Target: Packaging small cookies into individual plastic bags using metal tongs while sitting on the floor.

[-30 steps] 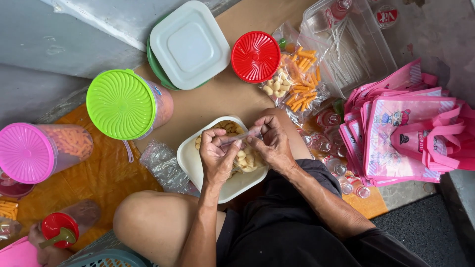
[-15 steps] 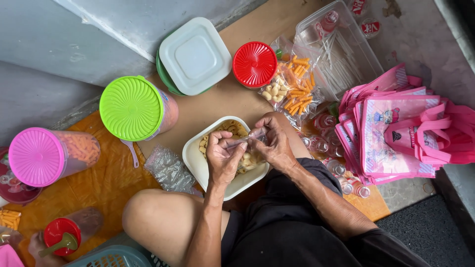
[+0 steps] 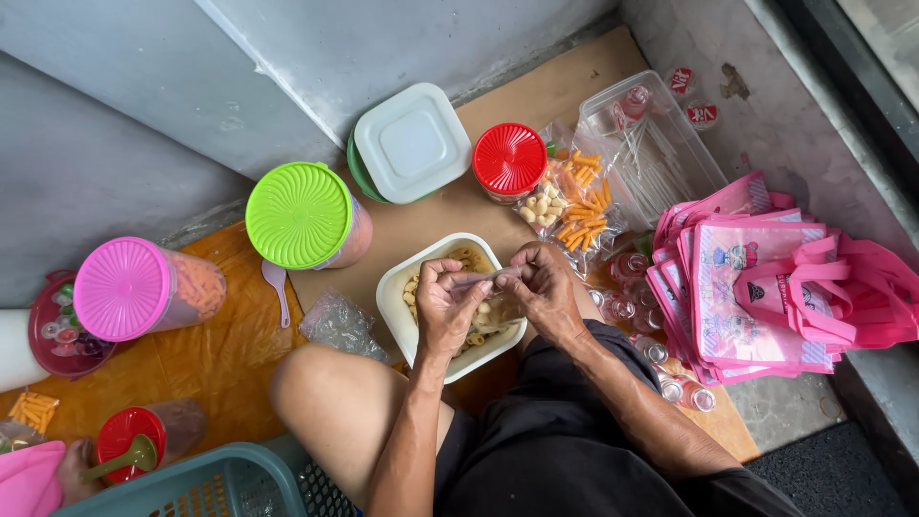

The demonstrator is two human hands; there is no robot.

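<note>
Head view: left hand (image 3: 442,304) and right hand (image 3: 542,287), fingers pinched on small clear plastic bag (image 3: 490,295), held over white square snack tub (image 3: 442,304), catching spills.

We cannot see what the left hand (image 3: 442,306) and right hand (image 3: 548,287) pinch between them — only a thin clear strip shows, and the fingers cover the rest. The hands also hide much of the pale snack pieces in the white rectangular plastic tub (image 3: 402,297). The teal plastic basket (image 3: 220,483) runs off the bottom edge, and the dark-red round tray of small bottles (image 3: 48,335) sits partly behind the pink-lidded clear jar (image 3: 129,287). Prints on the pink bags (image 3: 756,278) are too small to tell.
</note>
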